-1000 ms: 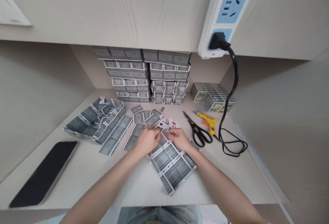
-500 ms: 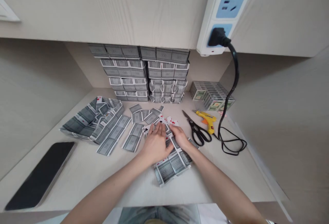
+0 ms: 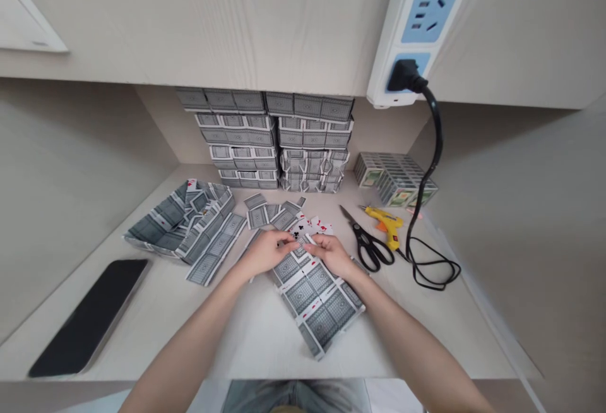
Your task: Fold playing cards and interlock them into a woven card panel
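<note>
Card panel (image 3: 322,302) angled near bench's (image 3: 250,337) front edge, right of its middle; black phone (image 3: 89,318) toward front-left corner. At the panel's far end, my left hand (image 3: 267,254) and right hand (image 3: 334,256) pinch a card (image 3: 302,250), thumbs against fingertips. Past my right: scissors (image 3: 363,234), yellow glue gun (image 3: 391,223) nearer right edge. Open card tray (image 3: 201,239) by left edge. Card-covered stacks (image 3: 312,138) along back edge.

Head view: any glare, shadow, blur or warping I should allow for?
Head view: no harsh glare on the card panel; head view: shadow darkens the right wall below the cupboard; head view: wide-angle stretch likely lengthens the black slab; head view: the panel's fine print looks soft.
</note>
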Available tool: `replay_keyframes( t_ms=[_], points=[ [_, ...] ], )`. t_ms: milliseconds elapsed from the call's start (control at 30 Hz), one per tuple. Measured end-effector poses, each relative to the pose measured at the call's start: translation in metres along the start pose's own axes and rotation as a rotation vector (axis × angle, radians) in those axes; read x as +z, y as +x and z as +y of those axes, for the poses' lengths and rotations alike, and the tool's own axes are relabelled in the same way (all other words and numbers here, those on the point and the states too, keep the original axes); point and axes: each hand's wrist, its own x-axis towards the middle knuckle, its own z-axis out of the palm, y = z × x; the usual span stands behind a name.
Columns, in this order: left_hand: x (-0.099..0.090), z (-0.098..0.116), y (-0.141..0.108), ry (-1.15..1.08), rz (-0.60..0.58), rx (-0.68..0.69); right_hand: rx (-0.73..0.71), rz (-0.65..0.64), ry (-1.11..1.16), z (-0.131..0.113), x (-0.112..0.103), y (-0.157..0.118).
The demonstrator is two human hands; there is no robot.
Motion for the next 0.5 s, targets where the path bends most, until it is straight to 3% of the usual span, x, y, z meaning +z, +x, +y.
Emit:
replay_keyframes(
  t_ms=[300,400,500],
  points=[
    [0.013,0.007,0.000,0.094,-0.037,0.051,-0.091,0.108,-0.254,0.002,0.002,0.001],
    [0.015,0.009,0.000,0.025,0.020,0.017,-0.080,0.119,-0.256,0.002,-0.001,0.003],
    [0.009,0.009,0.001,-0.151,0.153,0.021,-0.084,0.185,-0.224,0.002,-0.003,0.004]
  ],
)
